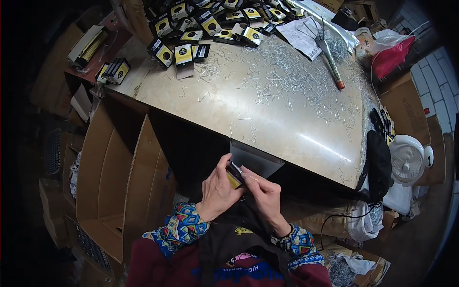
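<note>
Just off the near edge of the table (201, 112), my left hand (215, 192) is closed round a small black and yellow box (234, 181). The thumb and fingers of my right hand (264, 195) are pinched at the box's upper end. A thin bright sliver shows by those fingertips, too small to name surely. Many bent metal wire hooks (291, 81) lie scattered over the tabletop. Similar black and yellow boxes (210, 25) are heaped at its far side, and one with a pale open flap (184, 60) lies in front of the heap.
Beside the wires lie a red-tipped brush (331, 62) and a printed paper sheet (300, 39). Large open cardboard cartons (112, 177) stand at the left. A white fan (406, 160) is at the right, with a black cable (330, 219) hanging below. A grey panel (251, 157) sits under the table edge.
</note>
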Tool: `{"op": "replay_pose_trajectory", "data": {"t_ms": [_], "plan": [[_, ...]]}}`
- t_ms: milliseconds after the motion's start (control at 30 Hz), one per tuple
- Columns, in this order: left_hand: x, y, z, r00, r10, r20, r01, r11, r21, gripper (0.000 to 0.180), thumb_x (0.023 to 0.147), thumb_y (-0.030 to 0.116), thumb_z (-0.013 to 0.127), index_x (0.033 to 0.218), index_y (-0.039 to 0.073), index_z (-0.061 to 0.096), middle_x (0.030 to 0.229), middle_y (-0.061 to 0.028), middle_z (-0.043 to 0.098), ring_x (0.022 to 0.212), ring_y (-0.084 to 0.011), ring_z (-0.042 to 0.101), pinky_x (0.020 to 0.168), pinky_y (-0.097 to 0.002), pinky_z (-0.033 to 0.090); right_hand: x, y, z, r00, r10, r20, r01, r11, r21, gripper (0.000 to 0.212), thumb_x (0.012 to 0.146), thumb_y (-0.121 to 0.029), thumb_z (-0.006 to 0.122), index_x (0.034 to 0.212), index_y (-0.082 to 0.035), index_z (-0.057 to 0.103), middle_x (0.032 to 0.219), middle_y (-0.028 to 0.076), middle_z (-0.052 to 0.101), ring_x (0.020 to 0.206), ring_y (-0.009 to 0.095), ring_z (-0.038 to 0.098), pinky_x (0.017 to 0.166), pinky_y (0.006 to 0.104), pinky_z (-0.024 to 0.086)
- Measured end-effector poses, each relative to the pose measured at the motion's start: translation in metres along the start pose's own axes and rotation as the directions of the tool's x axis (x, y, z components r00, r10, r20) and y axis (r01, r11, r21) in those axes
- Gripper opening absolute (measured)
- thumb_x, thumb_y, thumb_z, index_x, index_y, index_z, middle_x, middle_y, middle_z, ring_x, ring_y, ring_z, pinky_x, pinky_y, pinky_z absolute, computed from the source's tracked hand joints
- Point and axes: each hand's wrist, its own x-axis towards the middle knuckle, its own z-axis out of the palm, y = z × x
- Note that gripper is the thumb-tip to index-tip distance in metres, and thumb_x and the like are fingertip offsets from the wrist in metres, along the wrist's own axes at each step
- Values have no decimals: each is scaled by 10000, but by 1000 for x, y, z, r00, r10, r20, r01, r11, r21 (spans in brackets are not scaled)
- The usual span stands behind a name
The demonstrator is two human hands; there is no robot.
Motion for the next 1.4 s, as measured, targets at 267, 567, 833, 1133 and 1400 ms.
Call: {"op": "replay_pose_trajectory", "data": {"t_ms": [267,567,833,1133,1400], "plan": [[-3,-6,5,995,96,36,-99,989,107,685,688,113,764,1244,10,378,1035,-193,532,965,-392,576,753,-440,503,0,-3,9,989,33,-144,-56,986,-158,198,856,-18,695,1045,41,705,1008,120,725,869,100,662,743,230,538],[6,-11,-3,998,25,57,-26,999,25,530,737,98,721,1156,19,407,1051,-208,514,933,-408,578,699,-448,495,10,-2,21,841,-525,130,475,602,-642,136,836,48,644,970,56,669,982,237,685,796,287,701,675,316,560],[46,-15,-44,992,114,62,-117,991,57,661,853,348,686,1313,13,349,1140,-235,448,1040,-412,536,832,-434,497,27,-4,6,881,-459,115,430,676,-598,241,901,40,567,1137,57,617,1174,239,635,1078,332,643,910,355,509],[218,-110,-217,824,324,-465,176,634,753,639,803,335,721,1274,-13,463,1119,-174,529,1081,-334,493,928,-479,396,29,-20,-23,748,-602,278,590,411,-695,257,794,72,629,1050,71,657,1083,246,650,950,379,660,854,383,531],[258,-117,-173,796,-107,-596,262,948,180,317,879,264,633,908,-52,621,808,-216,653,728,-348,625,658,-422,465,204,-32,-3,717,-437,543,542,-141,-828,382,929,-246,584,1265,-68,556,1385,202,470,1333,373,399,1099,516,305]]}}
